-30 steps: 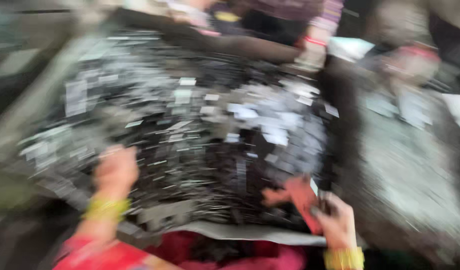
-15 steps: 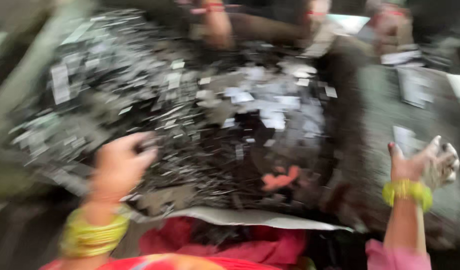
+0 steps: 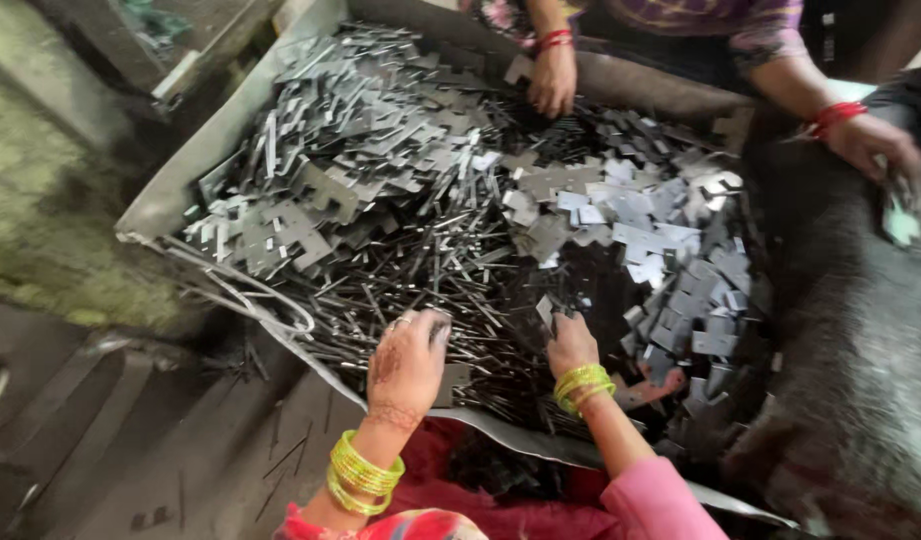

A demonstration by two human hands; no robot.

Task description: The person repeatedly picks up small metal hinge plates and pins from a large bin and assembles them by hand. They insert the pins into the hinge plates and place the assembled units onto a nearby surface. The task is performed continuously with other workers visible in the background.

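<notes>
A wide, shallow metal tray (image 3: 170, 195) lies on a dark, grimy floor and holds a heap of small stamped sheet-metal pieces (image 3: 400, 170), flat notched plates above and to the right, thin dark strips (image 3: 420, 290) massed near the lower middle. A pale wire loop (image 3: 280, 310) rests at the tray's lower left edge. The left hand (image 3: 408, 365), wrist ringed with yellow-green bangles (image 3: 360, 470), lies palm down on the strips at the near rim, fingers curled loosely into them; whether it grips any piece cannot be told. The right hand (image 3: 570, 345), also bangled, reaches into the pile just right of the left, its fingertips closed on a small flat plate (image 3: 546, 312) held upright above the heap. An orange-red tool handle (image 3: 652, 390) lies among the plates just right of that wrist. Across the tray, another person's two hands work: one (image 3: 552, 80) rests on the far pieces; the other (image 3: 875, 145), blurred, hovers over a dark surface (image 3: 860, 300) at right.
</notes>
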